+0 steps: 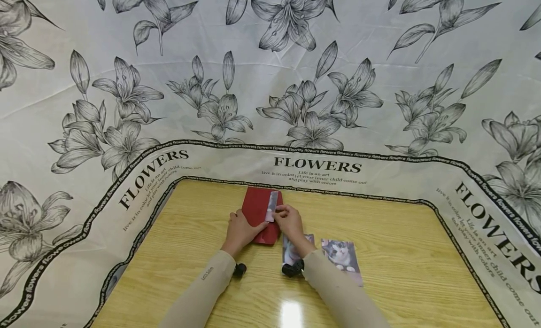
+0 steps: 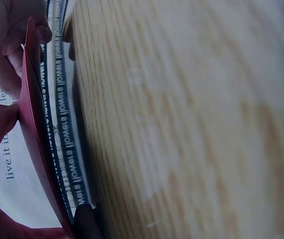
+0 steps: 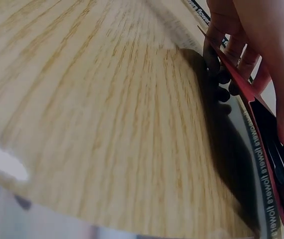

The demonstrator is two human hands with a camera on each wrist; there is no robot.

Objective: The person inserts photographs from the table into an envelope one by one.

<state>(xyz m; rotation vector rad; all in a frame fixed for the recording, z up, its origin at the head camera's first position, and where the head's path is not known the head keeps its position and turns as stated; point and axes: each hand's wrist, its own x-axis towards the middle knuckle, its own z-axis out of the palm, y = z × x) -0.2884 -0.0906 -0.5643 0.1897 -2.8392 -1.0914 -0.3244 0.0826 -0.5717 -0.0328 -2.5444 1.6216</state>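
Observation:
A red paper envelope (image 1: 256, 203) is held close over the far part of the table, with a narrow strip of a photo card (image 1: 273, 202) showing along its right side. My left hand (image 1: 240, 230) grips the envelope from the left, thumb across its near part. At the right side my right hand (image 1: 289, 221) pinches the card's edge by the envelope. In the right wrist view its fingers (image 3: 234, 52) curl behind the red flap (image 3: 236, 74), while the thumb lies on the front side. The rest of the card is hidden.
Two cat photo cards lie on the wooden table (image 1: 401, 253): one (image 1: 340, 253) to the right, another (image 1: 308, 241) partly under the right forearm. A floral cloth (image 1: 321, 168) stands as a wall around the table's far and side edges.

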